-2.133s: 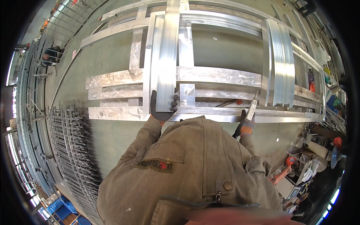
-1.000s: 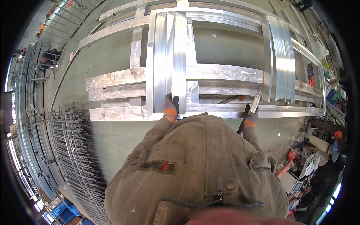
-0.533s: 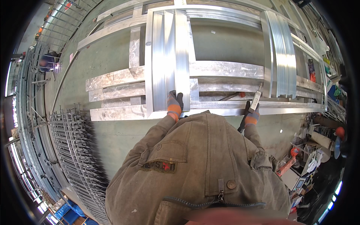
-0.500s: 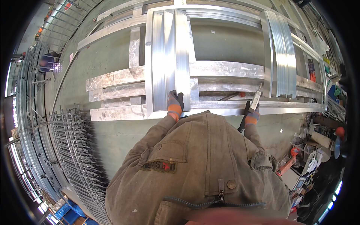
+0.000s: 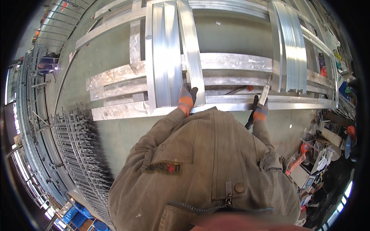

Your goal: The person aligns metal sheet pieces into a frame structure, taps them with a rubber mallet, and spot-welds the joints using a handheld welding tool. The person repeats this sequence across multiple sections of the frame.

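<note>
My left hand (image 5: 187, 98), in a grey and orange glove, is closed on the near end of a shiny metal slat (image 5: 191, 50). That slat lies slanted, its near end apart from two neighbouring slats (image 5: 165, 57) on the left. All of them lie within a rectangular metal frame (image 5: 151, 65). Over the frame's near rail, my right hand (image 5: 260, 111), gloved alike, is wrapped round a white, narrow hand tool (image 5: 264, 96) with a thin metal tip pointing away from me. The tool's exact kind and its underside are hidden.
Wide metal beams (image 5: 119, 109) support the frame. More ribbed slats (image 5: 295, 50) lie together at its right. A stack of thin metal bars (image 5: 79, 146) stands at my left. Boxes and clutter (image 5: 308, 173) fill the right side. A person (image 5: 47, 63) is far left.
My left hand has shifted right with the slat's near end, opening a gap from the neighbouring slats. The right hand still holds the white tool at nearly the same place.
</note>
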`<state>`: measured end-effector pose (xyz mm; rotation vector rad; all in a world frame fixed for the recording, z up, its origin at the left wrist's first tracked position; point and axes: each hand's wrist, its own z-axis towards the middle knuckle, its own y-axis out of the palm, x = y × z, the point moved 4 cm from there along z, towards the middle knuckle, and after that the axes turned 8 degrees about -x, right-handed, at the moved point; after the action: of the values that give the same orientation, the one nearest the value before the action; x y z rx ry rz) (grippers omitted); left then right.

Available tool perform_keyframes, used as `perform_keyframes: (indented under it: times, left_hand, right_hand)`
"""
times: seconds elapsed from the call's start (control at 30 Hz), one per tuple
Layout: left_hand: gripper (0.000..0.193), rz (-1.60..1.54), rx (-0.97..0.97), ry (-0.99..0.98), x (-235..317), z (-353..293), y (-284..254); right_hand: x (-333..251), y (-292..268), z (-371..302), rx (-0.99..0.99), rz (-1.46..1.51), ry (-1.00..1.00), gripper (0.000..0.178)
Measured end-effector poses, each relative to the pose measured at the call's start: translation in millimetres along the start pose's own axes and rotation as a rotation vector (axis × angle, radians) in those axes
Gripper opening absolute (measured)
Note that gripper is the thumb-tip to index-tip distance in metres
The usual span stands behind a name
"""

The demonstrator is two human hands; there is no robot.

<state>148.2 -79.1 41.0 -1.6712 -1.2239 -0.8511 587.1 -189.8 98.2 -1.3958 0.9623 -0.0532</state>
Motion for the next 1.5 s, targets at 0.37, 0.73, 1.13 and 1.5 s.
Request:
perform_keyframes:
  times: [0.37,0.73,1.13,1.5]
  left_hand:
    - [0.050,0.057,-0.127,-0.102,14.8,7.4,-31.6]
    - [0.051,0.061,-0.099,-0.136,8.5,10.4,-40.7]
    - [0.057,0.116,-0.109,-0.227,9.2,9.9,-70.4]
    - [0.055,0.050,-0.053,-0.141,3.3,5.5,-51.5]
  right_hand:
    - [-10.3,-3.9,0.3,-0.006,-0.110,0.047,0.065]
    - [23.7,6.2,15.6,-0.059,0.080,-0.008,0.059]
    - [-11.8,-45.1,114.8,-0.244,0.009,-0.277,0.050]
    - [-73.0,13.4,190.2,-0.278,-0.350,-0.049,0.075]
